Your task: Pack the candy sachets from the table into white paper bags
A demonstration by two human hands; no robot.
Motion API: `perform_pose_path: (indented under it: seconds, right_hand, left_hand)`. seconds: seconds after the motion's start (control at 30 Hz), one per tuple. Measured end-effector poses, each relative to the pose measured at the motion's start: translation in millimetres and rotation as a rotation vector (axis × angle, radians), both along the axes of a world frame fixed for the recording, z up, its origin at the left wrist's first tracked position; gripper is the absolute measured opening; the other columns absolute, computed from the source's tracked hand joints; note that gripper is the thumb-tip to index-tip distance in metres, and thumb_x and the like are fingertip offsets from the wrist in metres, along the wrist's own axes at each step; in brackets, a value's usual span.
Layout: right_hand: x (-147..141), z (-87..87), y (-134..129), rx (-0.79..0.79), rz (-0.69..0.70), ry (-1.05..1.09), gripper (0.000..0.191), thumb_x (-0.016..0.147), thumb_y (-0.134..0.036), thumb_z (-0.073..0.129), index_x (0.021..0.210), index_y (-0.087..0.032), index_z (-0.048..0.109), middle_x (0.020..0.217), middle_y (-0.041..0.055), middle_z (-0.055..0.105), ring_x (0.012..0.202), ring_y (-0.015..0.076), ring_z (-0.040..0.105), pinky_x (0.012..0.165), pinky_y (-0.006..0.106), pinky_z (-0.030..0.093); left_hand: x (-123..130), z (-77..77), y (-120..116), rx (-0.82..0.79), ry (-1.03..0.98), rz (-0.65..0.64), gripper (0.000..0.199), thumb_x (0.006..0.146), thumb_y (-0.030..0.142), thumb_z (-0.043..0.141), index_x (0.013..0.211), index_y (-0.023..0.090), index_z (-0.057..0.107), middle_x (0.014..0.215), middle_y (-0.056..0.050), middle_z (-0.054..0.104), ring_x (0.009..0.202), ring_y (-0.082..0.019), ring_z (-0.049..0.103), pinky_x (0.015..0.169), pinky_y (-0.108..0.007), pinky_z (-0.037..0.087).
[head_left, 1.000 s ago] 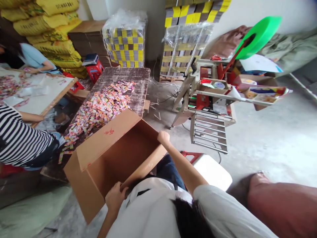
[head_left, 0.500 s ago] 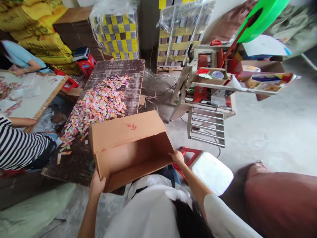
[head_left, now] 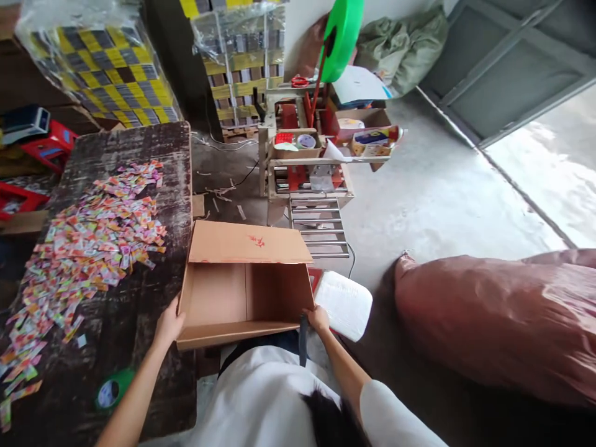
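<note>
Between both hands is a brown cardboard box (head_left: 214, 292), its open side facing me and nothing visible inside. A flap with red markings stands up along its far edge. My left hand (head_left: 170, 321) is closed on the left wall near the lower corner. On the opposite side, my right hand (head_left: 318, 318) grips the right wall, with some fingers hidden. Left of the box, many small colourful packets (head_left: 102, 242) lie heaped on a dark worn table (head_left: 135, 335). A roll of green tape (head_left: 112, 391) rests on that table, beside my left forearm.
Ahead stands a machine with a roller conveyor (head_left: 319, 226) and a large green reel (head_left: 343, 40). A white-topped stool (head_left: 344, 304) is right of the box. Large reddish sacks (head_left: 488, 316) lie at right. Plastic-wrapped stacks (head_left: 112, 74) line the back.
My view has swung to the right, so the workers at left are out of sight. The box, still in both hands, has turned away from the table and sits more level.
</note>
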State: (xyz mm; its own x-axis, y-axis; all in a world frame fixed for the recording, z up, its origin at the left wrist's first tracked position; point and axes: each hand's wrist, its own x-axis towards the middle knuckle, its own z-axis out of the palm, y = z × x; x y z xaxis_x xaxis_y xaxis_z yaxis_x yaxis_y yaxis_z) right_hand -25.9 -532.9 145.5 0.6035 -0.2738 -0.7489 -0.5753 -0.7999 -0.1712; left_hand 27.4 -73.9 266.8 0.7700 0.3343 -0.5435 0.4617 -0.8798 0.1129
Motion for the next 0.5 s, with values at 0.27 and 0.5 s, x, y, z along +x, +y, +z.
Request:
perform_pose_path:
  seconds: [0.27, 0.5]
  right_hand:
    - [57, -20.1, -21, 0.016, -0.051, 0.044, 0.023, 0.096, -0.031, 0.051, 0.111, -0.022, 0.065, 0.113, 0.0085, 0.071, 0.108, 0.0211, 0.067, 0.086, 0.026, 0.05]
    - [107, -40.5, -24, -0.024, 0.028, 0.113, 0.021, 0.095, -0.036, 0.058, 0.106, -0.02, 0.065, 0.109, 0.0049, 0.066, 0.097, 0.0161, 0.065, 0.085, 0.033, 0.055]
  left_hand:
    - [9, -65.6, 0, -0.017, 0.11, 0.128, 0.045, 0.088, 0.02, 0.048, 0.133, 0.014, 0.05, 0.117, -0.015, 0.071, 0.107, -0.026, 0.068, 0.082, -0.029, 0.051]
    - [45, -126.2, -5, 0.095, 0.184, 0.123, 0.031, 0.087, 0.023, 0.048, 0.115, 0.02, 0.059, 0.103, -0.011, 0.075, 0.092, -0.026, 0.073, 0.072, -0.03, 0.053]
